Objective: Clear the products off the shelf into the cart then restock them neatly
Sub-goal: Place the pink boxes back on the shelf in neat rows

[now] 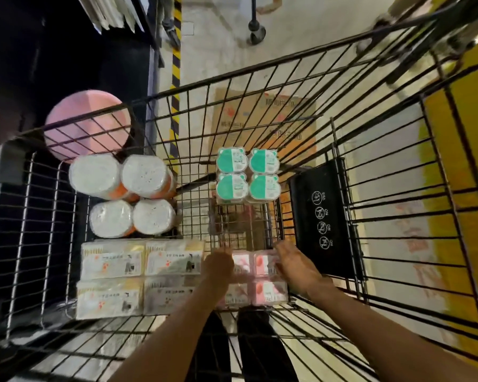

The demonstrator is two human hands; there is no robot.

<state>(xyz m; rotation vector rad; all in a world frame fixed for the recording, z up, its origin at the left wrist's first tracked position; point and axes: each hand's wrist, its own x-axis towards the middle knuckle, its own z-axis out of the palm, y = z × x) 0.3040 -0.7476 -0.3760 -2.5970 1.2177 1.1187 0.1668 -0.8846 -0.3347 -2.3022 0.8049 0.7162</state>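
In the cart (342, 221), both hands (left (218, 264), right (295, 264)) flank the pink pack (257, 279).

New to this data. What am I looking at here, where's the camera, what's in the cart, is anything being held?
There is no robot: a person works with bare hands, and the one picture comes from a wide-angle camera on their head, looking down into a black wire shopping cart.

In the cart: four round white-topped tubs at far left, four cream flat packs nearer the person, four green-lidded cups further out, and a pink four-pack close by. A black fold-down seat flap with warning icons sits at right. A pink round lid shows just outside the cart.

The left hand and right hand sit either side of the pink pack. Blur hides whether the fingers grip it.
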